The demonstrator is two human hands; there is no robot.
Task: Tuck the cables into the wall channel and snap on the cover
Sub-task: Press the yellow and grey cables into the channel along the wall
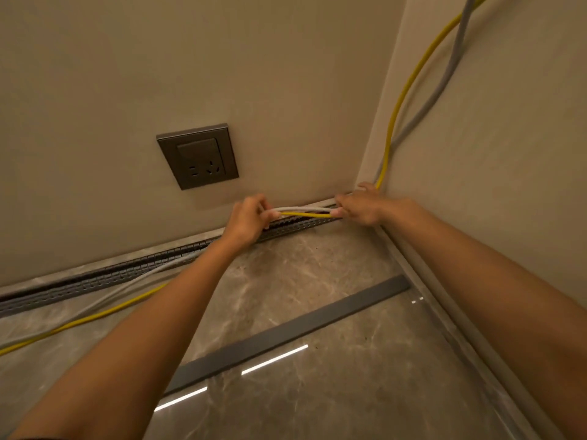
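We hold both cables just above the open channel.

Our left hand (246, 222) and right hand (359, 208) pinch the yellow cable (305, 215) and grey cable (301, 208) over the wall channel (104, 277); the cover (286, 336) lies on the floor. No readable writing.

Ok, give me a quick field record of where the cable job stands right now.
left hand: pinching both cables above the channel
right hand: pinching the same cables near the corner
yellow cable: held between the hands, not yet tucked; its left run lies on the floor
grey cable: held just above the yellow one
channel: open, along the wall base
cover: loose on the floor, not fitted
wall socket: above the channel, nothing plugged in
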